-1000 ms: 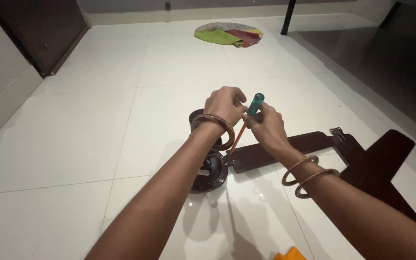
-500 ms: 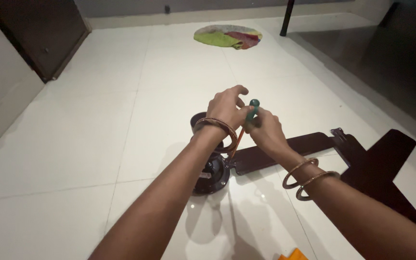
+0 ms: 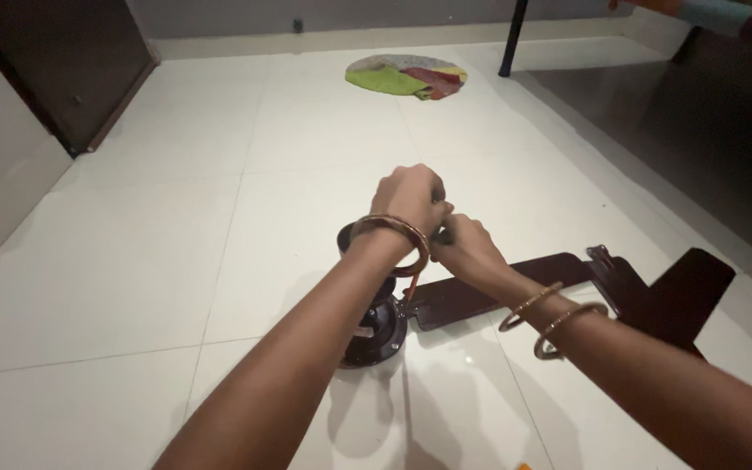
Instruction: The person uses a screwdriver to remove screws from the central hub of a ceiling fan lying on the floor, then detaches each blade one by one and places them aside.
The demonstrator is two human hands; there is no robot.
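The screwdriver point(image 3: 412, 285), mostly hidden, showed only an orange shaft slanting down to the dark fan motor point(image 3: 376, 326) on the white floor point(image 3: 132, 261). The left hand point(image 3: 409, 198) and right hand point(image 3: 463, 248) were both closed around its top, touching. A dark fan blade point(image 3: 498, 289) stretched rightward.

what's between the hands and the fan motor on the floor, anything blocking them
Nothing visible blocks them. The left hand and right hand are closed together directly above the dark fan motor, with an orange shaft running down from them to where the blade joins the motor.
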